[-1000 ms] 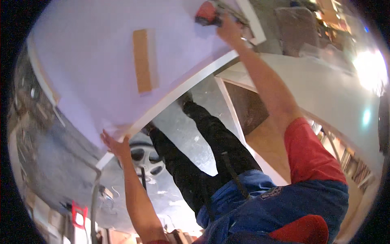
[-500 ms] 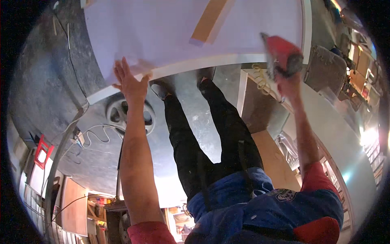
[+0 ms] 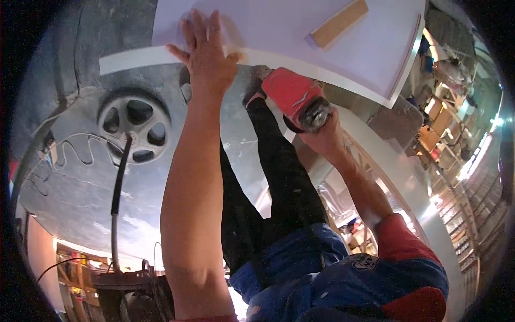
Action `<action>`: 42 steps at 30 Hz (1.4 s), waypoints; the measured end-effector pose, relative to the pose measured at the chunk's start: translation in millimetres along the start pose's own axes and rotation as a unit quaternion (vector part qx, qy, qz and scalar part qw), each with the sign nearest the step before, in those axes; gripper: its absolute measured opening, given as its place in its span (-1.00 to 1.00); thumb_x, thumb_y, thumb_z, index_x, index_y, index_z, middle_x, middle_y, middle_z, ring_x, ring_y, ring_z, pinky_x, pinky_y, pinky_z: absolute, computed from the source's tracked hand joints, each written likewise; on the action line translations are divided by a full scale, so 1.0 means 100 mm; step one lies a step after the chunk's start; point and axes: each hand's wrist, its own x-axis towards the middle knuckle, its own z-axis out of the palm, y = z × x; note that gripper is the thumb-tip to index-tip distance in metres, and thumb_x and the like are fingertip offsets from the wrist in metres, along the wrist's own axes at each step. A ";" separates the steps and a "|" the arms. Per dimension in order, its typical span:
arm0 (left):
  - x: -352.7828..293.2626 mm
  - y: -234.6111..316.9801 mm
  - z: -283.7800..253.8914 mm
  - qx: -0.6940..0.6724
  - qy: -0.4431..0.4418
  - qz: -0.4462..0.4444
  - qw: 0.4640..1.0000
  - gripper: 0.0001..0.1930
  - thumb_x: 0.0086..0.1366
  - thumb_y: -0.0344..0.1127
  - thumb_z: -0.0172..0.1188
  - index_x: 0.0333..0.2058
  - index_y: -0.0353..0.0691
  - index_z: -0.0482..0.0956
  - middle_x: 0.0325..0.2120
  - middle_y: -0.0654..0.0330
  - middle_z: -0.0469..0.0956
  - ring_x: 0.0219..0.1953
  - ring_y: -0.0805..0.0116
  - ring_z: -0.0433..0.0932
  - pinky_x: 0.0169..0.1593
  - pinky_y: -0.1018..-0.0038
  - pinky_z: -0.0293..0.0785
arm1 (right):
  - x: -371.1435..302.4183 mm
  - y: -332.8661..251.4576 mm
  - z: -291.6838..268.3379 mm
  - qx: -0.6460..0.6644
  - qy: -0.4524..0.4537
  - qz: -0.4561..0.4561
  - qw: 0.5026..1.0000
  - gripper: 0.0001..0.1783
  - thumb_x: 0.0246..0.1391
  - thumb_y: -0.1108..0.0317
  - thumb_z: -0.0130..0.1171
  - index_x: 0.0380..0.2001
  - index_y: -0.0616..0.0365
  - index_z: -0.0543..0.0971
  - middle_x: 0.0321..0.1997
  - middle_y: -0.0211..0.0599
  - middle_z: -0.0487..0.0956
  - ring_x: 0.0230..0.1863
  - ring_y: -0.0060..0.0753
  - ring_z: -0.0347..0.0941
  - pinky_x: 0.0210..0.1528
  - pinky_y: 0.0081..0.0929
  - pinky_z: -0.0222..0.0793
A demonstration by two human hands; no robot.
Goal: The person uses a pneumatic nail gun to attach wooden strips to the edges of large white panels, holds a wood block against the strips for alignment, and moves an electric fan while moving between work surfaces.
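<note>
A white panel [image 3: 279,27] lies at the top of the view, with a white edge strip [image 3: 134,60] along its near side that sticks out past the panel's left corner. My left hand [image 3: 209,56] rests on the panel with its fingers spread, its thumb and palm over the strip. In my right hand [image 3: 327,137] is a red nail gun [image 3: 294,94] with a dark rear end. Its nose is close to the near strip, right of my left hand; whether it touches cannot be made out. My right fingers are partly hidden behind the tool.
A flat brown wooden piece [image 3: 339,24] lies on the panel. On the floor to the left stands a grey spoked wheel-shaped base [image 3: 134,126] with an upright pole [image 3: 118,188]. A thin cable [image 3: 80,153] curls beside it. Cluttered shelving [image 3: 445,129] is at the right.
My right hand has brought the nail gun leftward, to the near strip beside my left hand. The view has shifted, and my left hand still lies spread at the panel's edge.
</note>
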 end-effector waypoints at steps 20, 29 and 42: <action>0.08 0.14 -0.26 -0.030 -0.079 -0.067 0.994 0.01 -0.02 -0.27 0.39 0.38 -0.10 -0.02 0.42 -0.08 -0.23 0.45 -0.10 -0.26 0.33 -0.36 -0.41 | 0.28 -0.47 0.10 0.011 -0.004 -0.109 0.994 -0.55 -0.11 0.38 0.42 -0.12 0.23 0.53 -0.16 -0.25 0.63 -0.17 -0.41 0.57 -0.13 -0.41 0.48; 0.08 0.17 -0.26 -0.022 -0.072 -0.069 0.995 0.01 0.00 -0.27 0.38 0.38 -0.12 -0.03 0.42 -0.07 -0.24 0.46 -0.10 -0.29 0.33 -0.35 -0.43 | 0.29 -0.42 0.10 -0.008 -0.014 -0.042 0.999 -0.54 -0.12 0.34 0.44 -0.13 0.22 0.54 -0.19 -0.25 0.65 -0.17 -0.39 0.59 -0.10 -0.38 0.47; 0.08 0.17 -0.28 -0.038 -0.086 -0.085 0.992 0.01 0.00 -0.33 0.37 0.38 -0.10 -0.04 0.43 -0.05 -0.25 0.47 -0.06 -0.32 0.34 -0.31 -0.49 | 0.33 -0.41 -0.04 -0.001 -0.048 -0.070 0.996 -0.57 -0.09 0.41 0.39 -0.09 0.22 0.56 -0.12 -0.18 0.65 -0.06 -0.37 0.59 -0.03 -0.38 0.47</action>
